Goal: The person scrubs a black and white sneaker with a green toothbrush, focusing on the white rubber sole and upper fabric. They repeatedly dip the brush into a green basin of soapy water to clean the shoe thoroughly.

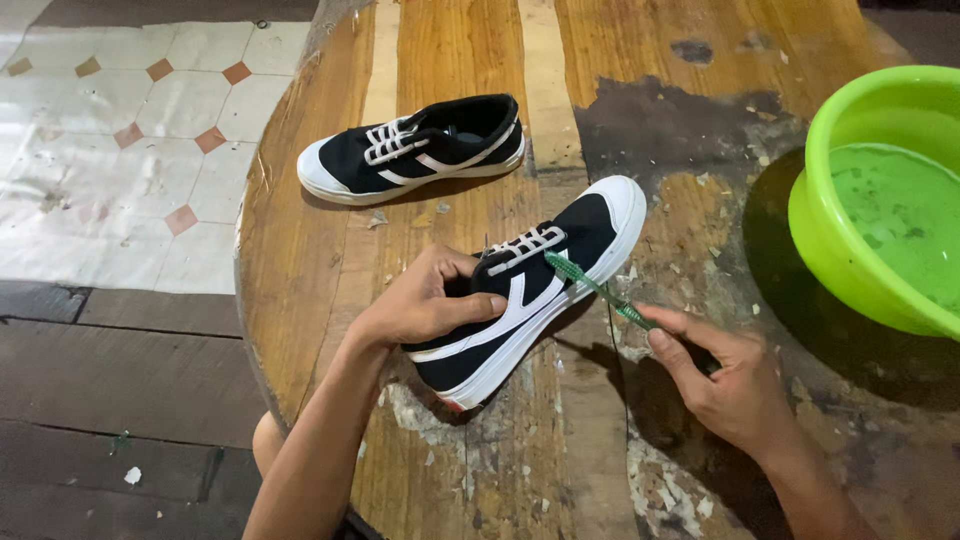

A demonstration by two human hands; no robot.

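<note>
A black canvas sneaker [560,270] with white toe cap, sole and stripe lies tilted on a round wooden table [480,60]. My left hand [425,298] grips it at the opening, thumb across the side. My right hand [725,375] holds a green toothbrush [595,288], whose bristled head touches the sneaker beside the white laces. A second matching sneaker [415,148] rests flat on the table farther away, toe pointing left, apart from both hands.
A bright green plastic basin [835,240] holding water sits at the table's right edge. Flaked paint and a dark wet patch [660,125] mark the wood. To the left are dark floorboards and a pale patterned floor covering [120,150].
</note>
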